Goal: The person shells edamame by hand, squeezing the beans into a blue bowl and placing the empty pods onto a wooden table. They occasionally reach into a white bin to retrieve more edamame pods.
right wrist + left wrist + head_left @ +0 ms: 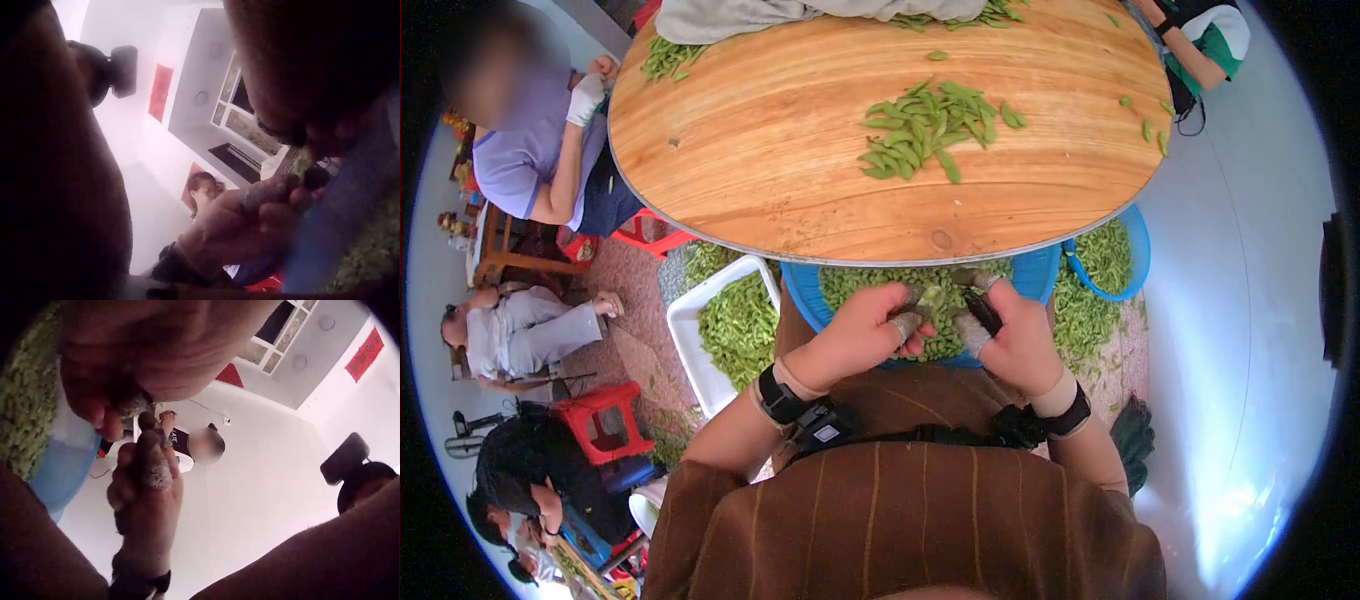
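Over a blue basin (803, 296) of shelled green beans, my two hands work close together, grey wraps on several fingertips. My left hand (858, 328) pinches a green bean pod (935, 298) between thumb and fingers. My right hand (1022, 338) grips a small dark tool (984, 313), its kind mostly hidden by the fingers, right at the pod. In the left wrist view, the wrapped thumb of the right hand (150, 494) meets the left fingertips. The right wrist view is dim; a bit of green pod (303, 164) shows between the hands.
A wooden table (750, 180) stands just beyond the basin, bearing a heap of bean pods (925, 130). A white tray (685, 330) of pods lies at left, a blue basket (1138, 250) of pods at right. Other people sit around; a red stool (605, 420) stands at left.
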The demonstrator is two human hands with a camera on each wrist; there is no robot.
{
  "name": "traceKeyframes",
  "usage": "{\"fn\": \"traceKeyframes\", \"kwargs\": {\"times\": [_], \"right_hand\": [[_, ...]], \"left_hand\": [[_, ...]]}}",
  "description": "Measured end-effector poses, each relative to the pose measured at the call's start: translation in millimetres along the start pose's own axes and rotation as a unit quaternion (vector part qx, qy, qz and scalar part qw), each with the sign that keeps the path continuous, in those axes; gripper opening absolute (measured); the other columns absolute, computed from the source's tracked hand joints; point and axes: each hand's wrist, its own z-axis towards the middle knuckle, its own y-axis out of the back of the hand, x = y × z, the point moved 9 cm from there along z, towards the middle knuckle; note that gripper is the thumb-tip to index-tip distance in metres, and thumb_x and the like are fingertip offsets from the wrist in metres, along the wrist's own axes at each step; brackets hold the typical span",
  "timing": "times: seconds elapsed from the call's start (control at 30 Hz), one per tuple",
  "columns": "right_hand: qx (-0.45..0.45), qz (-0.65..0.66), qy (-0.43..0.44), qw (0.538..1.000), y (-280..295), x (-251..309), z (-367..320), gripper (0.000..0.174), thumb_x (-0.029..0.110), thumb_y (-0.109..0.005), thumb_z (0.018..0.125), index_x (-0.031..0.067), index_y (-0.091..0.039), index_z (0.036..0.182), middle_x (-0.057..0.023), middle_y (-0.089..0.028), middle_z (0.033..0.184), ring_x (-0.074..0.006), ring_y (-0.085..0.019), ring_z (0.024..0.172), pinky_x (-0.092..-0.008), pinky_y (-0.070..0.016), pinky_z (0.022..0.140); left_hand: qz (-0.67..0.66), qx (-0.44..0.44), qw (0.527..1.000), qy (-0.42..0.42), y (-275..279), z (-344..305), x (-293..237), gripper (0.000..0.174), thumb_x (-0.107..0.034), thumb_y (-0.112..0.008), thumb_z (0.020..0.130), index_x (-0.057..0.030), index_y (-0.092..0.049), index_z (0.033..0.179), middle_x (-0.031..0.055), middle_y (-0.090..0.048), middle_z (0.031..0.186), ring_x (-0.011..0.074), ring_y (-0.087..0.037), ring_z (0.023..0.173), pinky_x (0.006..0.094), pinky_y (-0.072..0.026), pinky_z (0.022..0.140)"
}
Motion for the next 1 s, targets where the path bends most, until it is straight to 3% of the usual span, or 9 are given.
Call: {"fn": "traceKeyframes", "kwargs": {"times": [0.13, 0.37, 0.57, 0.63, 0.67, 0.77, 0.8, 0.83, 1.0], "right_hand": [[0.01, -0.11, 0.06, 0.992, -12, 13, 9, 0.028, 0.005, -0.062, 0.071, 0.0013, -0.057, 0.099, -0.017, -0.06, 0.082, -0.0371, -0.06, 0.078, -0.0413, -0.0487, 0.067], [-0.014, -0.205, 0.053, 0.977, -1, 10, 10, 0.021, 0.009, -0.064, 0.07, 0.0014, -0.053, 0.086, -0.0189, -0.057, 0.076, -0.0375, -0.058, 0.071, -0.0436, -0.0485, 0.063], [0.001, -0.014, 0.052, 0.999, -9, 16, 7, 0.015, 0.006, -0.061, 0.074, 0.0018, -0.052, 0.085, -0.0164, -0.055, 0.068, -0.037, -0.058, 0.07, -0.0373, -0.0494, 0.06], [0.214, 0.294, -0.236, 0.901, -40, -7, -7, 0.016, 0.01, -0.062, 0.078, 0.0005, -0.052, 0.086, -0.0175, -0.055, 0.067, -0.0369, -0.057, 0.068, -0.0358, -0.0475, 0.059], [0.214, 0.293, -0.236, 0.902, -38, -8, -5, 0.016, 0.01, -0.062, 0.078, 0.0005, -0.052, 0.086, -0.0175, -0.055, 0.067, -0.0369, -0.057, 0.068, -0.0358, -0.0475, 0.059], [0.247, 0.373, -0.22, 0.867, -43, -2, -2, 0.02, 0.015, -0.064, 0.08, 0.0001, -0.053, 0.086, -0.0184, -0.056, 0.067, -0.0368, -0.057, 0.065, -0.0373, -0.0463, 0.058], [0.208, 0.242, -0.062, 0.946, -31, 11, 12, 0.02, 0.016, -0.065, 0.079, 0.0004, -0.054, 0.085, -0.0184, -0.056, 0.068, -0.0373, -0.057, 0.065, -0.0385, -0.0462, 0.059], [0.159, 0.099, 0.101, 0.977, -20, 32, 18, 0.02, 0.017, -0.065, 0.079, 0.0007, -0.056, 0.085, -0.0184, -0.057, 0.069, -0.0378, -0.057, 0.066, -0.0398, -0.0461, 0.059], [-0.022, -0.053, 0.08, 0.995, 24, 43, 55, 0.016, 0.014, -0.065, 0.077, 0.0018, -0.058, 0.084, -0.0197, -0.057, 0.076, -0.0385, -0.058, 0.071, -0.0425, -0.0464, 0.061]], "left_hand": [[0.184, 0.027, 0.981, -0.056, -10, -5, -13, 0.013, -0.003, -0.048, 0.09, -0.0003, -0.06, 0.091, 0.0063, -0.063, 0.078, 0.0114, -0.059, 0.065, 0.0258, -0.0493, 0.059], [0.127, -0.046, 0.99, 0.044, 12, -13, -2, 0.01, -0.001, -0.052, 0.086, -0.0001, -0.061, 0.083, 0.0057, -0.064, 0.07, 0.0135, -0.062, 0.06, 0.0269, -0.0501, 0.055], [0.382, -0.014, 0.899, -0.213, -11, -21, -52, 0.008, -0.006, -0.055, 0.086, -0.0026, -0.061, 0.081, 0.0046, -0.065, 0.067, 0.0131, -0.063, 0.055, 0.0253, -0.0488, 0.049], [0.185, 0.096, 0.975, -0.08, -19, -22, -41, 0.006, -0.005, -0.056, 0.086, -0.0026, -0.06, 0.083, 0.0029, -0.064, 0.067, 0.0102, -0.061, 0.053, 0.0244, -0.0478, 0.048], [0.134, 0.121, 0.983, -0.045, -19, -25, -35, 0.006, -0.005, -0.054, 0.087, -0.0028, -0.06, 0.086, 0.0016, -0.062, 0.065, 0.0079, -0.06, 0.056, 0.0235, -0.0472, 0.049], [-0.031, 0.097, 0.994, 0.03, -3, -32, -26, 0.006, -0.006, -0.054, 0.088, -0.0034, -0.06, 0.087, 0.0, -0.061, 0.065, 0.0055, -0.058, 0.057, 0.0223, -0.0466, 0.051], [-0.031, 0.097, 0.994, 0.028, 3, -36, -26, 0.006, -0.006, -0.054, 0.088, -0.0034, -0.06, 0.087, 0.0, -0.061, 0.065, 0.0055, -0.058, 0.057, 0.0223, -0.0466, 0.051], [0.065, 0.064, 0.996, 0.021, 17, -40, -26, 0.007, -0.006, -0.055, 0.086, -0.0027, -0.06, 0.089, 0.0046, -0.063, 0.068, 0.0116, -0.061, 0.06, 0.0248, -0.0487, 0.053], [0.463, -0.102, 0.873, -0.112, 81, -79, -24, 0.014, -0.011, -0.06, 0.08, -0.0007, -0.06, 0.09, 0.0146, -0.063, 0.071, 0.0297, -0.063, 0.065, 0.036, -0.0505, 0.059]]}}
